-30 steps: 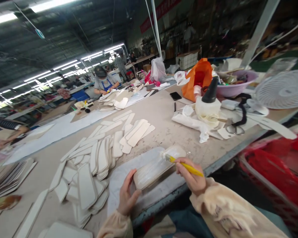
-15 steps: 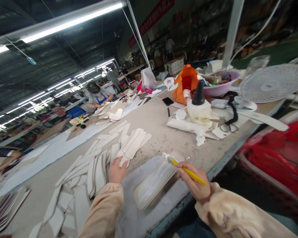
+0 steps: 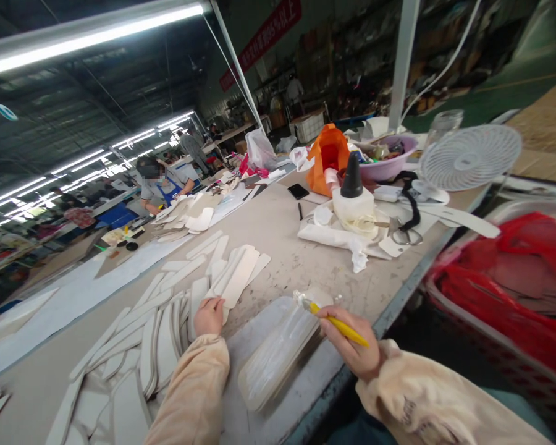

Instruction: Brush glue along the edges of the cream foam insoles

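Note:
My right hand point(image 3: 352, 346) is closed around a yellow-handled brush point(image 3: 341, 327). White paste clings to the bristles, which rest at the far end of a stack of strips point(image 3: 278, 355) with a wet, shiny, whitish top. The stack lies on a greyish sheet point(image 3: 236, 395) near the table edge. My left hand point(image 3: 208, 318) has its fingers pinched at the near end of a cream strip point(image 3: 241, 275) in a small fanned group. The fingertips partly hide that end. Many more pale, curved strips point(image 3: 160, 346) lie overlapped to the left of this hand.
A white tub point(image 3: 354, 207) with a black cone on it stands on crumpled white material. Behind are an orange bag point(image 3: 327, 157), a purple basin point(image 3: 391, 164) and a phone point(image 3: 298, 191). A white fan point(image 3: 470, 157) and a red-filled basket point(image 3: 445, 296) are right. A co-worker point(image 3: 162, 182) sits farther off.
The view has swung slightly right, shifting the scene leftward. My left fingers have drawn closer together at the strip's end. My right hand still holds the brush at the stack's far end.

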### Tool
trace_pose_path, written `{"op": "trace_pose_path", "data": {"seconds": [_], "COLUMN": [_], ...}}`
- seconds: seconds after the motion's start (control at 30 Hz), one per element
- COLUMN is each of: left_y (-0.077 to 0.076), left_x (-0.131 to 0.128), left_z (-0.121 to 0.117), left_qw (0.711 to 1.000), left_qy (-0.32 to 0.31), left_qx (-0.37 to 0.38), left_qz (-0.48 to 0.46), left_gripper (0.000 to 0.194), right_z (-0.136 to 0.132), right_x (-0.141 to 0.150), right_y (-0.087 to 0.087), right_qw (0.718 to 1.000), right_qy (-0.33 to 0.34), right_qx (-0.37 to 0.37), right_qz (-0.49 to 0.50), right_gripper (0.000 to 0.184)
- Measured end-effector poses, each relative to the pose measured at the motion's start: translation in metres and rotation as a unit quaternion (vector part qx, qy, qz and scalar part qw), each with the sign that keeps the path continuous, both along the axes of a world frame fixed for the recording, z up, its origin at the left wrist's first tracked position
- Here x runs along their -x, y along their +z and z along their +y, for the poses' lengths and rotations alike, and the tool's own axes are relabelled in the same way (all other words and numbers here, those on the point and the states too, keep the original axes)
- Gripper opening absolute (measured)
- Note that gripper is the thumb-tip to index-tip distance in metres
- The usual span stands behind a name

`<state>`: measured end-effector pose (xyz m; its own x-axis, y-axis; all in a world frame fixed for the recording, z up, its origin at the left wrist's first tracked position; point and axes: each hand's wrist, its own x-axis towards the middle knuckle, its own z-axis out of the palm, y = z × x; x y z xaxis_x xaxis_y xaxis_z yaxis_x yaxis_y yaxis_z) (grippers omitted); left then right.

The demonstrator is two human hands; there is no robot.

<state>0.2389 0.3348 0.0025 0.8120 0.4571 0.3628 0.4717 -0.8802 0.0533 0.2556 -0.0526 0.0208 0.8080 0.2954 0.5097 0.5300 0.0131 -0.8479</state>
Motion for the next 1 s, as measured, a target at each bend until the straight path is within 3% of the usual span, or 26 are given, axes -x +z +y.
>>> {"op": "trace_pose_path", "data": {"seconds": [0.13, 0.23, 0.4, 0.77, 0.87, 1.0], "left_y": [-0.004, -0.006, -0.002, 0.012, 0.025, 0.062], "left_x": [0.004, 0.002, -0.009, -0.012, -0.01, 0.01], "left_z": [0.002, -0.004, -0.02, -0.01, -0.011, -0.024], "left_qw": [1.0, 0.998, 0.983, 0.98, 0.989, 0.996], "left_qy": [-0.002, -0.054, -0.133, -0.157, -0.119, -0.087], "left_qx": [0.004, -0.02, -0.094, -0.041, -0.036, -0.003], "left_qz": [-0.024, -0.029, 0.083, 0.113, 0.081, 0.02], "left_gripper": [0.031, 0.035, 0.041, 0.03, 0.034, 0.039], "right_z": [0.001, 0.002, 0.004, 0.001, 0.0, 0.0], "right_x": [-0.001, 0.0, 0.001, 0.002, 0.0, -0.006], "right_y": [0.0, -0.001, -0.002, 0.001, 0.0, -0.003], "right_qw": [1.0, 1.0, 0.999, 1.0, 1.0, 0.997], "right_qy": [-0.005, -0.009, -0.013, -0.004, -0.026, -0.062], "right_qx": [-0.014, -0.005, 0.029, 0.013, -0.003, -0.047], "right_qz": [0.016, 0.007, -0.011, 0.007, -0.005, -0.009], "right_gripper": [0.01, 0.01, 0.01, 0.01, 0.011, 0.019]}}
